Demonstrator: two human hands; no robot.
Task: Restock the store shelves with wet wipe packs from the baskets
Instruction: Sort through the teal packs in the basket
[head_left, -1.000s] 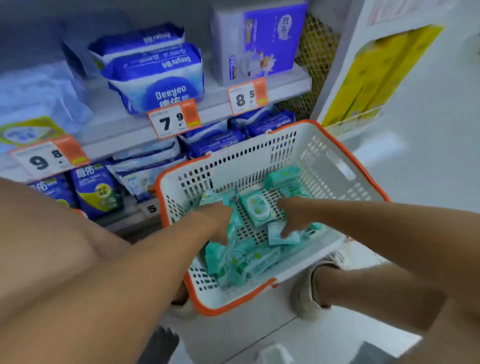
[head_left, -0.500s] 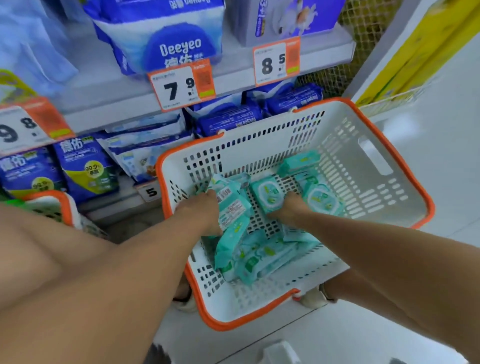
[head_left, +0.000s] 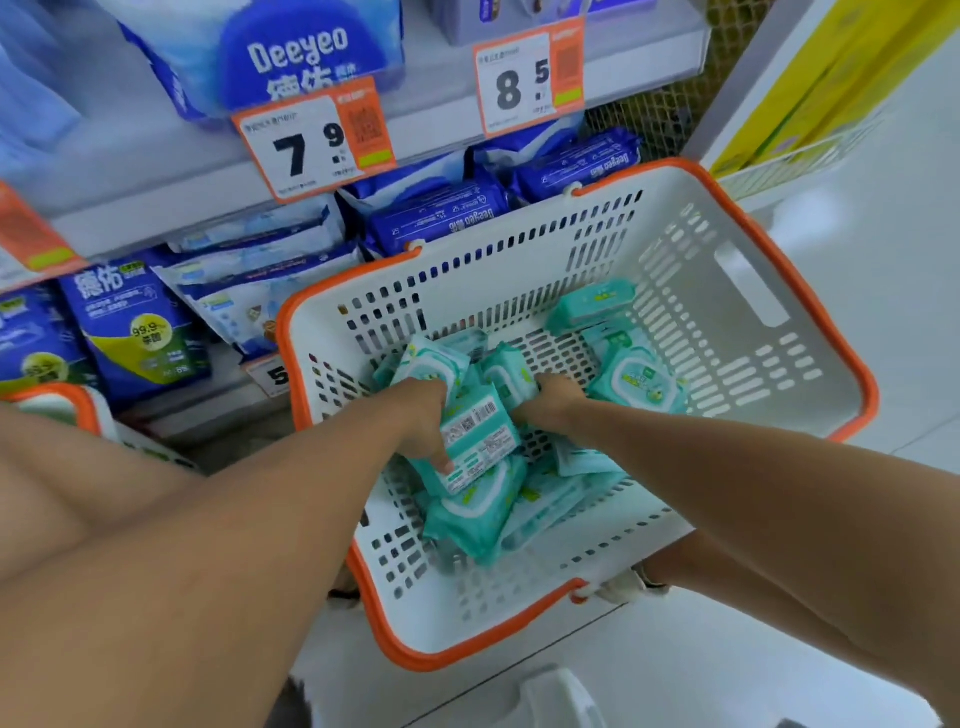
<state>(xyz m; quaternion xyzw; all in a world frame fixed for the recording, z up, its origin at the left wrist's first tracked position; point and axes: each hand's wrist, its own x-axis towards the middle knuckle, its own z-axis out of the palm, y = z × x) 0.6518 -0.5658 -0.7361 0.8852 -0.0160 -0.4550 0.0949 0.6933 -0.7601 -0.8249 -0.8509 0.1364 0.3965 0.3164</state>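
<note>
Inside white-orange basket (head_left: 727, 332) | teal wet wipe packs (head_left: 470, 512) heaped at 7 o'clock | left hand (head_left: 423, 415) grip clamped on barcode pack (head_left: 478, 439); right hand (head_left: 553, 397) grip curled on neighbouring pack (head_left: 511, 371) | step: gathering; next likely lift clear of rim toward shelf (head_left: 156, 171) at 11 o'clock.

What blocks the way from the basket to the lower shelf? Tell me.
The basket's far wall rises between the teal wipe packs and the lower shelf, so they must be lifted over its rim. That shelf's front already holds blue packs. Nothing else visible.

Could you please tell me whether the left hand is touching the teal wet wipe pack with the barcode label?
Touching. In the head view, the left hand grips the barcode-labelled wipe pack, its fingers curled over the pack's edge.
</note>
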